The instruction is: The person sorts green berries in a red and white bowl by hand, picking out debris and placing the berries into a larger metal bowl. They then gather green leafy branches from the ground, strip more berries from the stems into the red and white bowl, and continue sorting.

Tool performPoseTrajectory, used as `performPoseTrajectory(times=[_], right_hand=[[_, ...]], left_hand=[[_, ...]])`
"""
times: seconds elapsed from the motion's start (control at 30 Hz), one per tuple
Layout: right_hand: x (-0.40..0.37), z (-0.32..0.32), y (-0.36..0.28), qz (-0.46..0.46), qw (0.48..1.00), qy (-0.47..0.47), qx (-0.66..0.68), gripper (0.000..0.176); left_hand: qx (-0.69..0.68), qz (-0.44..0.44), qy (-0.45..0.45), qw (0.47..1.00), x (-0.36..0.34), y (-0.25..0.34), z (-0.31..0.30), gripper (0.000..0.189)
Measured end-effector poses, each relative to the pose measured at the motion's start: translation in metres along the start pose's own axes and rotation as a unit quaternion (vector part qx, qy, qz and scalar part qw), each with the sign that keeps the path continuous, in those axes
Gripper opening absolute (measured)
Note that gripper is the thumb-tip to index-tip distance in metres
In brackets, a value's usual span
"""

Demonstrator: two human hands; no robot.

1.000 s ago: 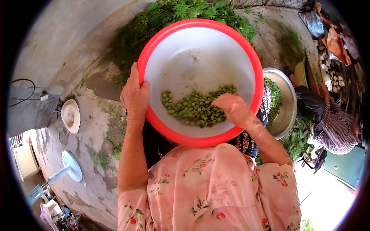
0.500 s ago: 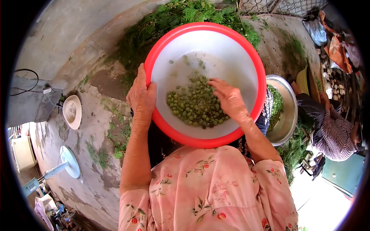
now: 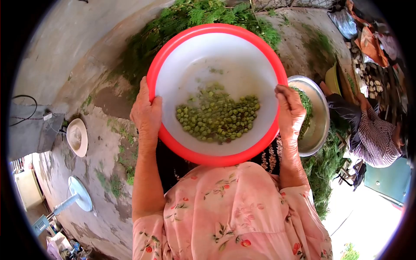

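A wide basin (image 3: 219, 159) with a red rim and whitish inside is tilted towards me, close above my lap. My left hand (image 3: 145, 112) grips its rim at the left, thumb on the inner side. On the opposite side my right hand (image 3: 290, 108) is closed round the rim. Small round green seed pods or berries (image 3: 216, 115) lie heaped in the lower part of the basin, with a few bits of leaf stuck higher up. Their exact kind I cannot make out.
Right of the basin stands a metal bowl (image 3: 318, 125) with green bits in it. Cut green branches (image 3: 216, 13) lie beyond the basin. Another person (image 3: 375, 136) sits at the right. A straw hat (image 3: 77, 138) and a fan (image 3: 80, 193) are at the left.
My right hand has left the green pods inside the basin and taken hold of the right rim. The pods have spread to the right. My left hand keeps its grip.
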State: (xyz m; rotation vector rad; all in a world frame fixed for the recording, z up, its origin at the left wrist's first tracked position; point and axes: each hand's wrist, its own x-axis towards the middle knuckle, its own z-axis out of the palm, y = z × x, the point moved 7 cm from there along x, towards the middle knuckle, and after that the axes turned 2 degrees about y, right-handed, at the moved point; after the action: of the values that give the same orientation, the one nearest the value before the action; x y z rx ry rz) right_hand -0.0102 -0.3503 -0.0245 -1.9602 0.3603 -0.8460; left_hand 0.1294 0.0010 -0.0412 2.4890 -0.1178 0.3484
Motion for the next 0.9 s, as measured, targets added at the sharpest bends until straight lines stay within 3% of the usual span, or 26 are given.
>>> performPoseTrajectory(times=[0.03,0.17,0.27,0.37,0.77,0.9], right_hand=[[0.003,-0.010,-0.006,-0.023,0.999,0.036,-0.012,0.021],[0.008,-0.035,0.017,0.133,0.981,0.069,0.119,0.019],[0.001,-0.037,0.027,0.087,0.992,0.063,0.062,0.019],[-0.002,-0.023,0.014,0.042,0.995,-0.008,-0.087,0.027],[-0.001,-0.005,0.014,0.021,0.994,-0.027,-0.104,0.031],[0.005,-0.008,0.017,0.027,0.998,-0.022,-0.044,0.030]], left_hand=[[-0.010,0.003,0.004,1.000,0.002,-0.001,0.000,0.064],[-0.019,0.001,-0.007,1.000,0.005,-0.004,-0.002,0.065],[-0.014,-0.020,-0.015,1.000,0.000,-0.004,-0.004,0.064],[0.008,-0.021,-0.002,1.000,-0.007,-0.003,-0.011,0.062],[-0.043,-0.038,0.003,0.998,-0.012,-0.005,-0.032,0.057],[-0.092,-0.051,0.001,0.994,-0.016,-0.003,-0.034,0.058]])
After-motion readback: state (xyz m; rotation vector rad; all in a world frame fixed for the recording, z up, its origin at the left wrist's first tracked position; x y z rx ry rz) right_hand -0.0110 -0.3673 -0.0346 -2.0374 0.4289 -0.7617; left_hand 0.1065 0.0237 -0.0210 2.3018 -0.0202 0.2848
